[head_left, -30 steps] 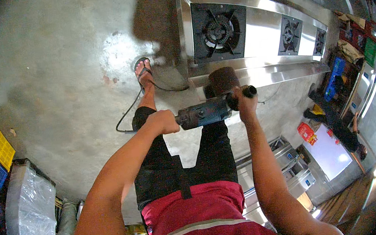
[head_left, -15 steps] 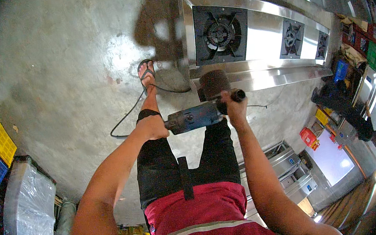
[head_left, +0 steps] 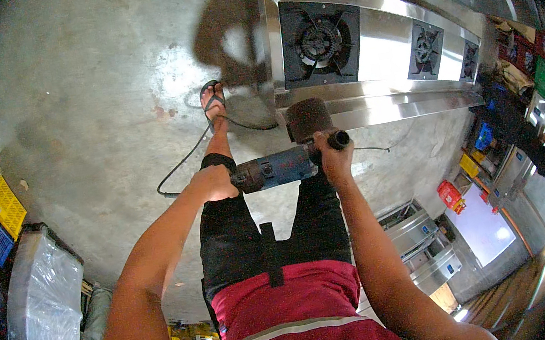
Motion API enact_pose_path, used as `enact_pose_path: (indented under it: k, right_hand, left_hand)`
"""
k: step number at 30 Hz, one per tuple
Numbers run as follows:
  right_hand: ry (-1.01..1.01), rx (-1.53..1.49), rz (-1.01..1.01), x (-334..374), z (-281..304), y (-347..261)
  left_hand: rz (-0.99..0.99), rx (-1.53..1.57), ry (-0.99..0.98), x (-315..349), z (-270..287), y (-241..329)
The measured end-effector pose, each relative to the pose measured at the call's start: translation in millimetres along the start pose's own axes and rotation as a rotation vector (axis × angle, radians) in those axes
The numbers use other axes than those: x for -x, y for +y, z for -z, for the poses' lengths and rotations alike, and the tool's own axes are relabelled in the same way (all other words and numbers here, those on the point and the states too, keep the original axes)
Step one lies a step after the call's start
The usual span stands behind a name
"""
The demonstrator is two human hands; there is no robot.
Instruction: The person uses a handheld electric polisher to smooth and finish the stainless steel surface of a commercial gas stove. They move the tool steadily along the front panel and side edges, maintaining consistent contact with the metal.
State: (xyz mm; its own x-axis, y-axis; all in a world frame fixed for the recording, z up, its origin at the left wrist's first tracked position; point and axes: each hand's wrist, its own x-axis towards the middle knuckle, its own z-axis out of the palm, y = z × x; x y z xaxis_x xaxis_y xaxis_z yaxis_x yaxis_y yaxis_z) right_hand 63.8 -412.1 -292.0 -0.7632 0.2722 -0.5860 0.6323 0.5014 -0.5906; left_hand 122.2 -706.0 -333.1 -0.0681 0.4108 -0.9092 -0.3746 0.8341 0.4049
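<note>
Corded power tool (head_left: pixel 281 169), spanning the gap between the two hands' fingers.

The left hand (head_left: pixel 218 182) has its fingers curled around the tool's rear end; the right hand (head_left: pixel 334 158) has its fingers wrapped about the black front handle (head_left: pixel 339 139), whose end pokes out just right of them. Just beyond the right fingers sits the dark drum (head_left: pixel 309 118). Past the left fingers, a black cord (head_left: pixel 179 166) loops near a sandalled foot (head_left: pixel 213 101). Beyond the right fingers is a steel stove (head_left: pixel 386 52); the drum overlaps its front edge in view, but contact cannot be told.
</note>
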Motion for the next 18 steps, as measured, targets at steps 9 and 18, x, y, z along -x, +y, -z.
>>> enact_pose_path:
  k: [9,18]
  right_hand:
    - [0.084,-0.115,-0.033,-27.5,42.8,-3.3]
    - [0.052,0.116,0.105,-0.4,7.8,6.2]
  left_hand:
    - [-0.142,0.007,0.056,-37.9,-6.9,38.5]
    - [-0.001,-0.054,0.014,-10.7,-8.4,7.2]
